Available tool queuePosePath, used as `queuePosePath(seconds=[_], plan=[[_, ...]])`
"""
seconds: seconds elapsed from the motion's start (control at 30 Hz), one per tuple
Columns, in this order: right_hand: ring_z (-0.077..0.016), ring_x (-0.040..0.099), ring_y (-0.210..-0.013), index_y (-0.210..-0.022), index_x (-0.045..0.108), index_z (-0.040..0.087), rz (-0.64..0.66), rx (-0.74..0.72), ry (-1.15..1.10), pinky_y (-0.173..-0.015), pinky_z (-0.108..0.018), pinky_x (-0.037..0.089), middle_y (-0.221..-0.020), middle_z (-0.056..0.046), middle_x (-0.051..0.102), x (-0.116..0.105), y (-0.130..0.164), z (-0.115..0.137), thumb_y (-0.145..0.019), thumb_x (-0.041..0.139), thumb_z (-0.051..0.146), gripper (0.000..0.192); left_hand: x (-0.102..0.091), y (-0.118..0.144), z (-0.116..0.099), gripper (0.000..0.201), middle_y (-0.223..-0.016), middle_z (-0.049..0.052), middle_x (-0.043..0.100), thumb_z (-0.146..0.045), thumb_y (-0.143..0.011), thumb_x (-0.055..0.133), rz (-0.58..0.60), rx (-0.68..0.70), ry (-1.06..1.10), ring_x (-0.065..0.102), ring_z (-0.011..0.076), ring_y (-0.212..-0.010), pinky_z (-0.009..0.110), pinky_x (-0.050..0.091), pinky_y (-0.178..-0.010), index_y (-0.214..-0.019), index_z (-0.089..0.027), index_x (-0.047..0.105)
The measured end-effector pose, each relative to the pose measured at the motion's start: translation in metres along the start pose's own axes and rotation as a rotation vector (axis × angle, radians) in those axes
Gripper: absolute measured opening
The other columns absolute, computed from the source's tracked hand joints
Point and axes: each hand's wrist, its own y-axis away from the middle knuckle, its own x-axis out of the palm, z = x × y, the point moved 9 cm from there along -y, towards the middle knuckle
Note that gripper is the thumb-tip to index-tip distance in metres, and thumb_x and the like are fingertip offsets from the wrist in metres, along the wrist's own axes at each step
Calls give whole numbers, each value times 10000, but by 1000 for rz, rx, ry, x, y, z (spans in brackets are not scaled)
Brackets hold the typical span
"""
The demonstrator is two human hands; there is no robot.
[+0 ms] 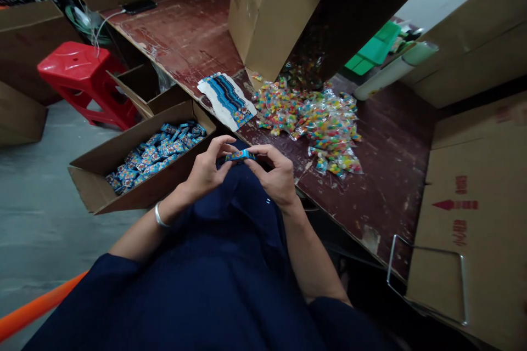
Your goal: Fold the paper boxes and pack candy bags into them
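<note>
Reader: What surrounds your hands?

Guide: Beyond them and to their right runs a dark red tabletop [370, 186], scuffed and worn pale along its near edge. Ahead and right, clear packets [325, 126] of multicoloured pieces lie heaped before an open carton [284, 22]. Just ahead are overlapping blue strips [226, 96]. To the left sits a long box [90, 184] of small blue packets [158, 153]; farther left, a red stool [78, 60] stands on grey floor [37, 203].

Reader: And the object itself?

Guide: The small blue wrapper [242, 156] is suspended between both hands, above your lap. It appears narrow and bright blue, with a reddish mark near its middle; its finer print is too small to read. Your left hand [208, 170] pinches one end, thumb against fingertips; your right hand [278, 173] pinches the other.
</note>
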Motion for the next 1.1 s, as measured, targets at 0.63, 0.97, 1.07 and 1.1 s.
queuePosePath(seconds=[0.63,0.97,1.07,1.1], plan=[[-356,613,-1210,-1142,667,175,68,87,660,-1024,-480,507,-1212,-183,728,61,-95,-109,-859,775,265,316,-79,-14,81,631,-1433,219,620,-267,-964,603,293,-520,-899,618,355,-1316,459,495,-1101,-1553,-120,432],[-258,756,-1045,-917,714,205,-138,-128,590,-978,-413,568,-1102,-137,802,29,-69,-77,-1008,493,201,239,-25,-1,96,412,-1194,145,756,-461,-891,722,154,-639,99,732,265,-1092,411,573,-972,-1169,-163,666],[-251,757,-1108,-952,724,247,-135,-313,443,-1038,-441,582,-1144,-111,804,28,-31,-41,-996,560,212,173,0,5,98,500,-1160,163,769,-641,-879,699,61,-774,656,762,265,-1047,411,602,-917,-998,-158,650],[-252,754,-1131,-978,730,266,-83,-351,395,-1046,-451,590,-1160,-95,803,33,-17,-32,-984,589,203,155,7,6,97,526,-1127,167,778,-672,-874,689,42,-801,790,771,274,-1033,421,610,-910,-974,-157,650]])
